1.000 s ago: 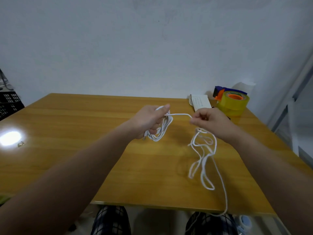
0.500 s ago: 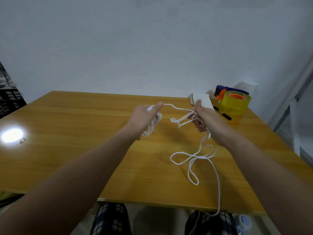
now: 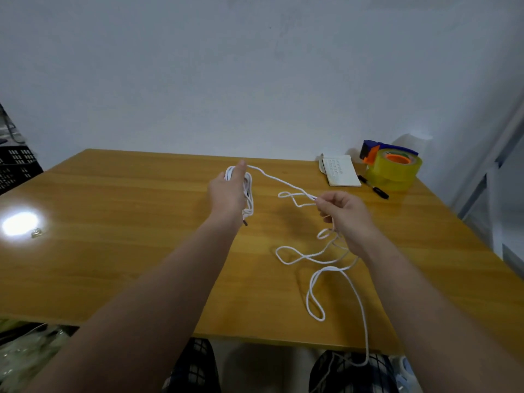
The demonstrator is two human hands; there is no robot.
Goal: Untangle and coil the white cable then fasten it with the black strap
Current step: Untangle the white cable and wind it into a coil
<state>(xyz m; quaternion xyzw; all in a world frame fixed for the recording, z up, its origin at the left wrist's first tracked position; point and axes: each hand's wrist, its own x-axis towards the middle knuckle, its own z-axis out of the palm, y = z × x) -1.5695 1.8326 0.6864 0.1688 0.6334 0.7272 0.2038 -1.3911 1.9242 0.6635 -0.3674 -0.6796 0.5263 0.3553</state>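
Observation:
My left hand [image 3: 229, 191] holds several coiled loops of the white cable [image 3: 295, 258] above the wooden table [image 3: 119, 251], with a small dark end hanging below the wrist. A strand runs from its fingertips right to my right hand [image 3: 344, 215], which pinches the cable between thumb and fingers. Below my right hand the loose cable lies in tangled loops on the table and trails over the near edge onto my lap. The black strap is not clearly visible.
At the far right corner stand a yellow tape roll in a blue and orange dispenser [image 3: 392, 167], a small white notebook [image 3: 340, 173] and a black pen [image 3: 374, 190]. A small metal bit [image 3: 37, 232] lies by a light glare at left. Black crates [image 3: 15, 165] stand beyond the left edge.
My hands have moved apart, drawing out a longer strand between them. My right hand has dropped lower and nearer, and the loose loops have spread wider on the table.

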